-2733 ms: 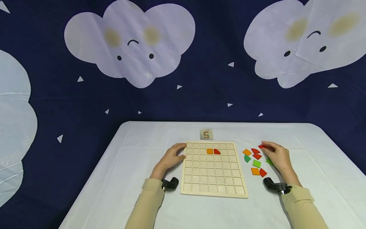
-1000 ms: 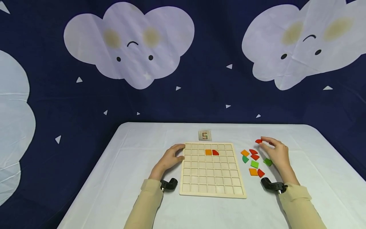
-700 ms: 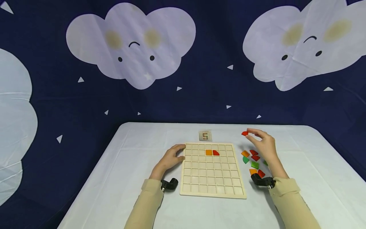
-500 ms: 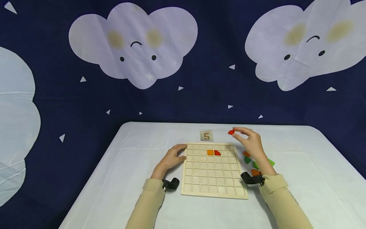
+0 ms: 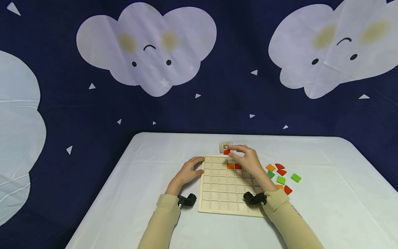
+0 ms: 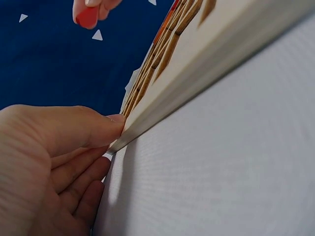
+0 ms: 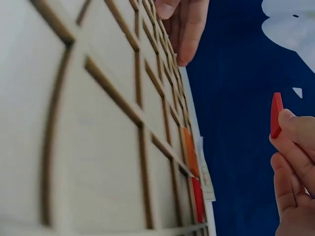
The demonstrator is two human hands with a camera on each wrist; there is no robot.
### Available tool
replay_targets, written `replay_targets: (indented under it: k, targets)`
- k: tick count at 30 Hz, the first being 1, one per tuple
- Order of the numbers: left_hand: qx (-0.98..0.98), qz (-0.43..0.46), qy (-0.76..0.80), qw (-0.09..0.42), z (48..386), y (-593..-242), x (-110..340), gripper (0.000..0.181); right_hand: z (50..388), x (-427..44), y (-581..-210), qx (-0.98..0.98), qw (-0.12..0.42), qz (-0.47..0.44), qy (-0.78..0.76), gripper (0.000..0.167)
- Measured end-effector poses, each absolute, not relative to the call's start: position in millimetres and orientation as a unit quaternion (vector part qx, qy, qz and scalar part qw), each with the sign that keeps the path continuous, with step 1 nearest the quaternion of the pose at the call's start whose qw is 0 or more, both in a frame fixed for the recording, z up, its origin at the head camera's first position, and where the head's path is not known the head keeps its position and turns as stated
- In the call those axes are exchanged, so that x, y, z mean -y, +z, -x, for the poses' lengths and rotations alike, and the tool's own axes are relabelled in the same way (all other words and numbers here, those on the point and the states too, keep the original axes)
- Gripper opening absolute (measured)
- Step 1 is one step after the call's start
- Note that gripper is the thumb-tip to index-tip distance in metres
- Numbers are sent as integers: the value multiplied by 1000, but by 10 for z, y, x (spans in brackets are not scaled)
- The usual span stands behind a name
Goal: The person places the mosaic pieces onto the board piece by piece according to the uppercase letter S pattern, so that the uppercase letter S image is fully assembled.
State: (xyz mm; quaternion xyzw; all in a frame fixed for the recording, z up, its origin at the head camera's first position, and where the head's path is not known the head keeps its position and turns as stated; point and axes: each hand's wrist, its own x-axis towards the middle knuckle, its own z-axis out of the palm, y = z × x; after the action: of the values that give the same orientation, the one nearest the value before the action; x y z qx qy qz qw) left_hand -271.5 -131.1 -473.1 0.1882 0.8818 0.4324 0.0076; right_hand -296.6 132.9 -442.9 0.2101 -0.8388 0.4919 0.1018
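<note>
In the head view my right hand pinches a red quarter-circle tile between thumb and fingertips, over the back edge of the wooden grid board. The right wrist view shows this red tile held on edge, clear of the board. My left hand rests against the board's left edge. Its thumb and fingertips touch the rim in the left wrist view, the fingers loosely bent. An orange square tile and a red quarter-circle tile sit side by side in the board's second row.
Right of the board lie several loose tiles, among them an orange square, a green square and a red quarter-circle. A small pattern card lies behind the board, partly covered by the right hand. A white cloth covers the table.
My right hand picked up the red quarter-circle tile from the loose tiles and carried it left, over the board's back edge. The left hand stays at the board's left edge.
</note>
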Motion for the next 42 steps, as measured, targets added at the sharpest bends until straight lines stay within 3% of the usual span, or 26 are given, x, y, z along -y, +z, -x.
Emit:
replay_targets:
  k: [8,14,23,42]
  targets:
    - [-882,-190,432,6,2715,-4738,1311,50,2942,-1234,-4584,833,39,-197,516,34]
    - [-884,-193,427,5,2709,-4711,1318,51,2956,-1221,-4714,845,23,-204,495,31]
    - [-883,-189,430,6,2715,-4713,1313,51,2961,-1224,-4799,874,63,-247,414,31]
    - [-881,-178,438,8,2732,-4746,1295,51,2952,-1232,-4809,877,87,-280,380,30]
